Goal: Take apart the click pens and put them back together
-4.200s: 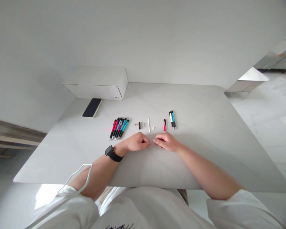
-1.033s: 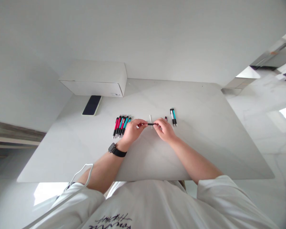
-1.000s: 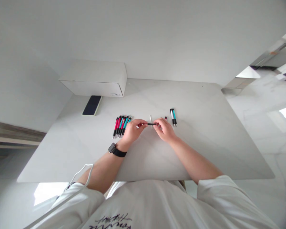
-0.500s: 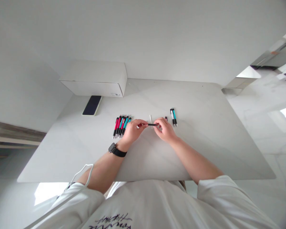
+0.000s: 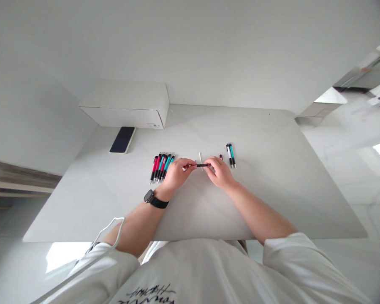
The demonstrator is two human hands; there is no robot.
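My left hand (image 5: 176,173) and my right hand (image 5: 220,171) meet above the white table (image 5: 272,181), both pinched on a short black pen part (image 5: 202,165) held level between them. A thin white tube (image 5: 199,158) lies just behind it. A row of several red and teal pens (image 5: 161,166) lies left of my left hand. Two pens (image 5: 230,153), one white and one teal, lie right of my right hand, with a small red part (image 5: 221,157) peeking out beside my right fingers. A black watch (image 5: 153,199) is on my left wrist.
A white cardboard box (image 5: 126,105) stands at the table's back left, against the wall. A dark phone (image 5: 122,139) lies flat in front of it. A white cable (image 5: 107,232) hangs by my left forearm.
Since 4.2 s ago both hands moved forward from the near table and picked up the black part. Over the last second they have barely shifted.
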